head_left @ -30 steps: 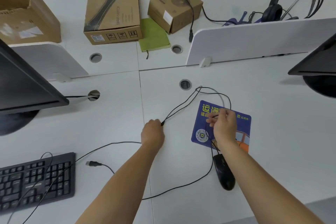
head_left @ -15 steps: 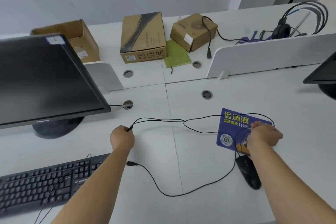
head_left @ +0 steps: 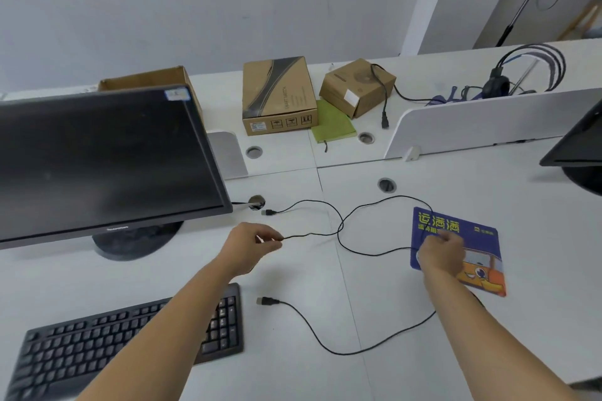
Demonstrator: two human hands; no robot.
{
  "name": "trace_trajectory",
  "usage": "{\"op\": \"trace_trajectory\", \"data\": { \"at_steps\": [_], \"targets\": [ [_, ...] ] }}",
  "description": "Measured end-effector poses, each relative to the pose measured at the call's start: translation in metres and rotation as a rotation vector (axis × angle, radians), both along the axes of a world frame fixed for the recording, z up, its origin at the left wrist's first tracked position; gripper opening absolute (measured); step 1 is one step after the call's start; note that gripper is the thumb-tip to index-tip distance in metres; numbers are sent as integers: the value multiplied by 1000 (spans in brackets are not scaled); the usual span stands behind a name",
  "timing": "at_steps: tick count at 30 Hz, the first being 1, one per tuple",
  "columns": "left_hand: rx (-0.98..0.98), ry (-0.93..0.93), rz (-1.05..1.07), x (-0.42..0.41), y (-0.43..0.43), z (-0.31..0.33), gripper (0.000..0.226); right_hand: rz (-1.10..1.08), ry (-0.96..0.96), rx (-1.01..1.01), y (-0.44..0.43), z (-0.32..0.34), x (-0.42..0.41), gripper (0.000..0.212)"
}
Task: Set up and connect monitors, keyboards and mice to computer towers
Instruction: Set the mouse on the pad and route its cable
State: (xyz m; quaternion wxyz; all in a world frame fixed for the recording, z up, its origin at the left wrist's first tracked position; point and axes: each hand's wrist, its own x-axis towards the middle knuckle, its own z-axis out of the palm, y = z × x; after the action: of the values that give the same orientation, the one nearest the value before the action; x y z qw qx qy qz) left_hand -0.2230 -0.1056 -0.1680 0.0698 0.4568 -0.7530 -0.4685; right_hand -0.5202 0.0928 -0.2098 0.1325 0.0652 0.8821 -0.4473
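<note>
A thin black mouse cable (head_left: 338,225) loops across the white desk (head_left: 537,238). My left hand (head_left: 250,246) pinches it near the middle of the desk. My right hand (head_left: 439,254) grips the same cable over the blue mouse pad (head_left: 482,238). One USB plug (head_left: 267,212) lies beside the desk's cable hole (head_left: 256,202). A second USB plug (head_left: 263,300) lies right of the black keyboard (head_left: 114,342). The black monitor (head_left: 97,163) stands at the left. My right forearm hides the mouse.
Cardboard boxes (head_left: 278,96) and a green notebook (head_left: 332,122) sit beyond the white dividers (head_left: 488,120). A headset (head_left: 527,72) lies at the far right. Another monitor (head_left: 580,146) stands at the right edge. A second cable hole (head_left: 387,185) is mid-desk.
The camera has tilted up and left, bringing the left monitor into view. My hands have drawn apart, stretching the cable, and its plug end now lies free by the cable hole.
</note>
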Motion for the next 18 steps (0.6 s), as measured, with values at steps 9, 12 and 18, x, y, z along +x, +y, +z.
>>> {"op": "trace_trajectory", "data": {
  "at_steps": [9, 12, 18],
  "targets": [
    [45, -424, -275, 25, 24, -40, 15, 688, -378, 132, -27, -33, 56, 14],
    [3, -546, -379, 30, 35, -52, 21, 780, -333, 261, -31, -48, 64, 27],
    [-12, -558, -376, 38, 51, -68, 23, 726, -215, 221, -61, -64, 60, 9]
  ]
}}
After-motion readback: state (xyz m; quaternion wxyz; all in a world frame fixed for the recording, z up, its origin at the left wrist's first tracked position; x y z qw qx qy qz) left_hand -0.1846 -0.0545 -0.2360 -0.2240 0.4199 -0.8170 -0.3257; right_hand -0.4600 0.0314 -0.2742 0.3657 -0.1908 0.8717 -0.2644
